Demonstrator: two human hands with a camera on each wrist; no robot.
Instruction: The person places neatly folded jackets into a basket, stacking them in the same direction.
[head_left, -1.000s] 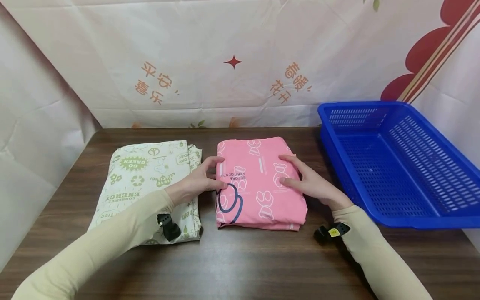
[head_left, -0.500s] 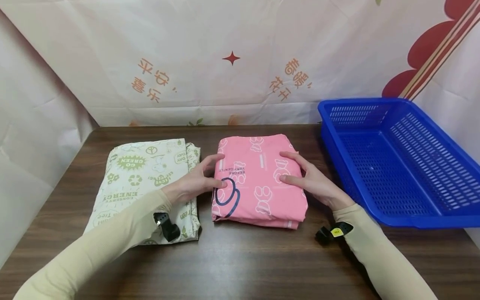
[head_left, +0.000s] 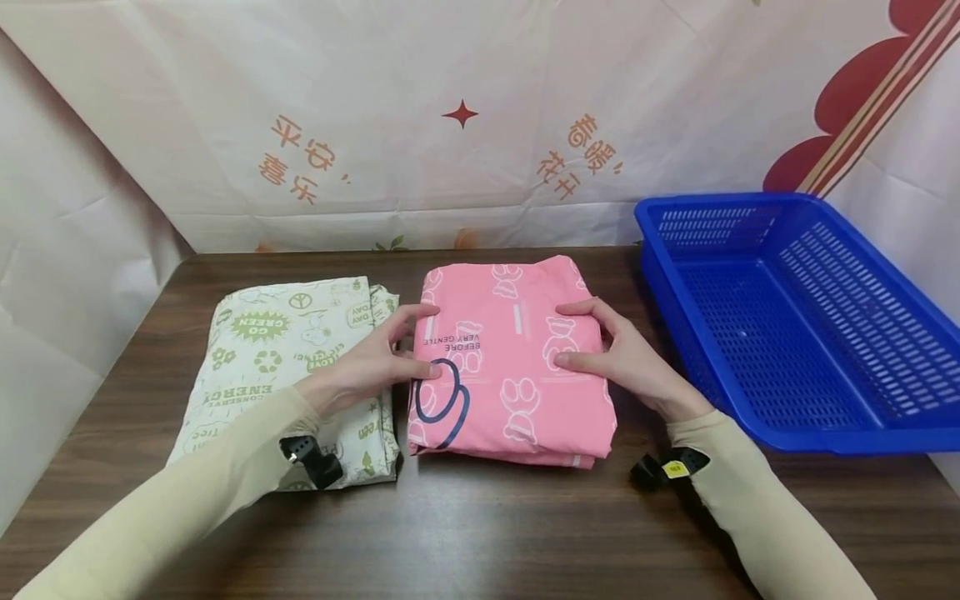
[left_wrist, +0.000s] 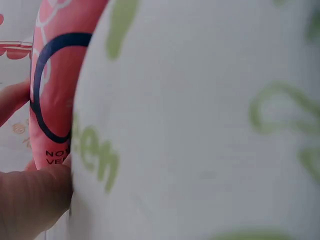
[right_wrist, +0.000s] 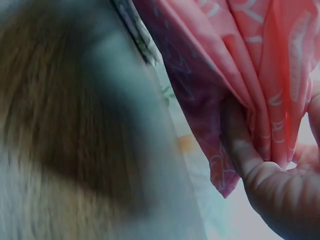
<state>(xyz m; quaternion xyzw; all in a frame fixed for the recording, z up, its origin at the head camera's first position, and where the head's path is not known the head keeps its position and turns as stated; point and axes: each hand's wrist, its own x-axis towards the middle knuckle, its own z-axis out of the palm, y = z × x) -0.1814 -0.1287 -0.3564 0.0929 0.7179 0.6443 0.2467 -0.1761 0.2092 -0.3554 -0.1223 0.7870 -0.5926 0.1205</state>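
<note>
A folded pink cloth [head_left: 495, 392] with white outline figures and dark blue loops lies between both hands at the middle of the table. On its left edge, my left hand [head_left: 367, 371] grips it, thumb on top. My right hand [head_left: 637, 367] holds the right edge the same way. The right wrist view shows the thumb and fingers [right_wrist: 242, 145] pinching the pink folds [right_wrist: 250, 65] from the side. A folded white cloth with green print [head_left: 300, 358] lies under the left forearm; it fills most of the left wrist view.
A blue plastic basket [head_left: 757, 417] with slotted walls stands to the right of the pink cloth. The dark wood table [head_left: 480, 533] runs back to a pale printed curtain [head_left: 375, 100]. More pale fabric hangs at both sides.
The pink cloth has shifted slightly left and looks a little larger in the head view. My left hand has moved left with it; the right hand has barely moved.
</note>
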